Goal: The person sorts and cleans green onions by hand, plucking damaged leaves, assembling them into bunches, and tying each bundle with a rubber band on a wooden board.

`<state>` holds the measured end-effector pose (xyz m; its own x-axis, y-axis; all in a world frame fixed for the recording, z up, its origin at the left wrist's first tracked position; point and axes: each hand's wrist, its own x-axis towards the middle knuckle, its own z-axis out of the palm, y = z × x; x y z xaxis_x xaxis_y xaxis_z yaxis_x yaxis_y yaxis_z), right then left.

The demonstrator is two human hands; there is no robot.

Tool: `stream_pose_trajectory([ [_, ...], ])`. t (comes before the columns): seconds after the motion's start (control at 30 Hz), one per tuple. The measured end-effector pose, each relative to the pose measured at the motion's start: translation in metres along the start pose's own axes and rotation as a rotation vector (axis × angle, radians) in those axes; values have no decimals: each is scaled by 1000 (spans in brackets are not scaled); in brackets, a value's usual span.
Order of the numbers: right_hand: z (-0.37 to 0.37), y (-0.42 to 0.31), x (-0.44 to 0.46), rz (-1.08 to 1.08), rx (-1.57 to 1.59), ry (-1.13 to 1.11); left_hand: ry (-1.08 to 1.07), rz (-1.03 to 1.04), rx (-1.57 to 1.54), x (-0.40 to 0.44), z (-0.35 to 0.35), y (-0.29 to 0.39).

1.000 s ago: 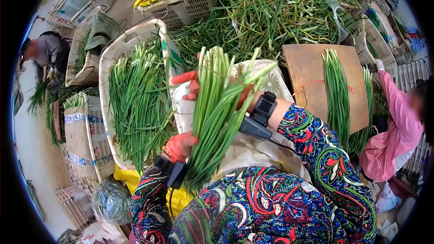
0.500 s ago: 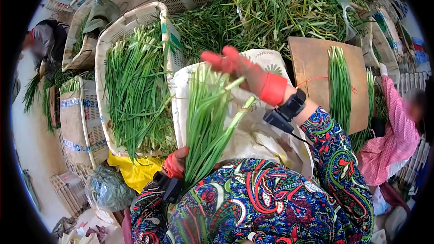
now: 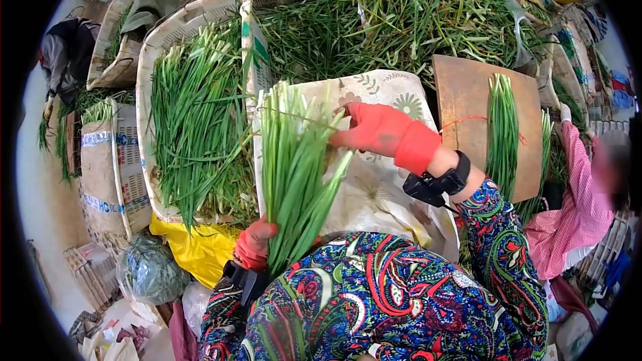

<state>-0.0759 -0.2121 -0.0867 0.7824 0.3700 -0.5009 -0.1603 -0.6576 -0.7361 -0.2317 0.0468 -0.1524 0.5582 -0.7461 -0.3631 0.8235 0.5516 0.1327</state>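
Note:
A loose bunch of garlic chives (image 3: 294,160) stands upright in front of my body, white ends up, with a few stalks splaying right. My left hand (image 3: 256,242), in red glove material, is closed around the lower leaves. Near the white ends, my right hand (image 3: 378,130) in a red glove pinches at stalks on the bunch's right side. A thin brownish strand crosses the bunch at that height. Under it lies a white patterned cover (image 3: 388,194). Which stalks sit between the right fingertips is partly hidden.
On the left stands a white crate (image 3: 144,127) full of chives. A brown board (image 3: 461,93) on the right carries a bundle (image 3: 501,140) and red string. Loose greens (image 3: 428,13) heap up behind. A co-worker in a pink sleeve (image 3: 575,187) is at right, another person (image 3: 70,53) at left.
My right hand has come down from above the bunch to its right side, its fingers closing on stalks. The bunch and my left hand have shifted slightly left.

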Motion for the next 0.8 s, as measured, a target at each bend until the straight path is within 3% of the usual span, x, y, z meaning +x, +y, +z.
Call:
stream_pose_trajectory([
  [0.07,6,2,11,72,24,-8,21,-27,105,-2,3,3],
  [0.17,-2,13,21,-157,-207,181,169,-22,220,-9,-9,-1],
  [0.2,-13,7,24,-27,-26,113,199,13,250,-9,-5,-2],
  [0.27,-41,12,40,-59,261,141,246,49,284,-8,0,-2],
  [0.3,-61,18,53,-224,122,265,250,39,266,-8,2,-1],
  [0.37,-113,14,55,-62,432,410,258,19,233,-10,8,0],
  [0.4,-140,32,73,-119,431,506,266,36,268,-10,7,0],
  [0.47,-163,52,86,-161,133,736,280,68,343,-8,5,1],
  [0.5,-163,37,74,-117,-186,824,285,79,353,-7,6,3],
  [0.6,-116,-16,22,-441,-63,87,282,81,305,-6,15,4],
  [0.63,-102,-14,27,-747,-354,-61,276,90,286,-6,17,4],
  [0.73,-36,-16,8,-987,-786,44,262,80,238,-6,22,4],
  [0.8,-17,-3,17,-1106,-737,84,274,56,285,-6,21,3],
])
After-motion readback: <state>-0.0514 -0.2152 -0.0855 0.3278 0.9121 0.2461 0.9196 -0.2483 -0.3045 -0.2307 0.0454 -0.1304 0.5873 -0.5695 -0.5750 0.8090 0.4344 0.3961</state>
